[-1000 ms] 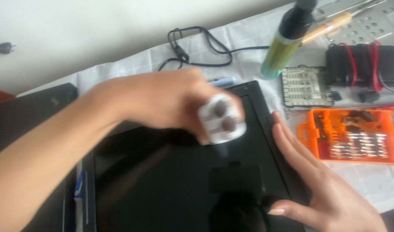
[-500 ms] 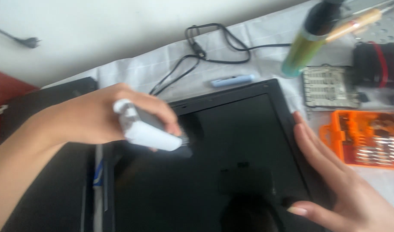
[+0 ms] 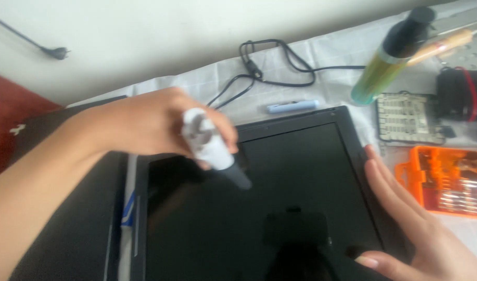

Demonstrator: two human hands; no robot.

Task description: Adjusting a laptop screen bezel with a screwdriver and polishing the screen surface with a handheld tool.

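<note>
Head view, change: since half a second ago the left hand [image 3: 160,125] has moved right along the upper part of the dark screen panel [image 3: 259,203], and the white tool [image 3: 210,145] now tilts with its dark tip down and to the right, over the panel's glass; the right hand [image 3: 405,218] has stayed on the panel's right edge.
Left hand fingers: clamped round the white tool's body.
Right hand fingers: straight and close together, flat along the panel's right frame, gripping nothing; thumb tip on the panel's lower right glass.
White tool: short, smooth, rounded white body with a narrower dark grey tip; blurred, so whether the tip touches the glass cannot be told.
Dark screen panel: flat, rectangular, glossy black, with a matte black frame; it mirrors a dark shape near its lower middle.
Right of the panel: orange plastic bit case [image 3: 446,182], open, with rows of small metal pieces; above it a pale gridded tray [image 3: 407,117].
Above the panel: light blue pen [image 3: 293,106], looped black cable [image 3: 269,67], green bottle [image 3: 389,57] with a black cap.
Left of the panel: a matte black flat case [image 3: 66,229].
Surface: covered with white checked cloth [image 3: 332,57].
Room: pale floor beyond the surface, red mat [image 3: 9,119] far left of the panel.
</note>
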